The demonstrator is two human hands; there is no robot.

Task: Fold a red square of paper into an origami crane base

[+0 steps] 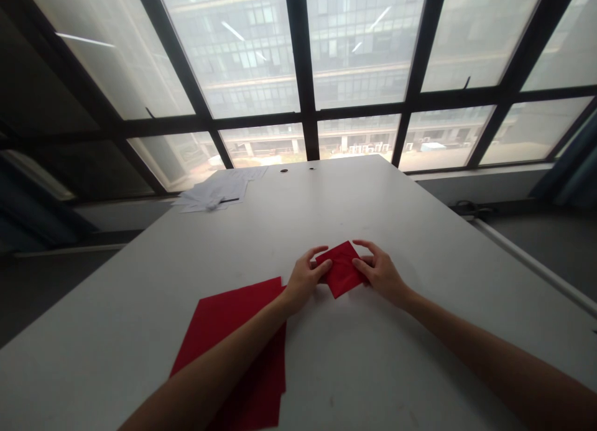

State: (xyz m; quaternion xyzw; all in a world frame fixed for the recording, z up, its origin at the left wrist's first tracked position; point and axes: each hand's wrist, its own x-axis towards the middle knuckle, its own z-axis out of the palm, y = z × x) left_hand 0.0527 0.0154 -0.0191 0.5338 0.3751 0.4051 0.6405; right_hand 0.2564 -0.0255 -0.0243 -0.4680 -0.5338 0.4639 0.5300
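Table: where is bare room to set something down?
Bare: the table right of the right hand, and the stretch between white papers and folded red paper. Crowded: near left, with the red sheets.

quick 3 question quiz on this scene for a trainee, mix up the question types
1. True or false: both the left hand and the right hand touch the small red paper.
2. Where do the larger red sheets lie? A under the left forearm B by the window C on the floor
3. Fill in: the loose white papers lie at the table's far ____ corner.
Key: 1 true; 2 A; 3 left.
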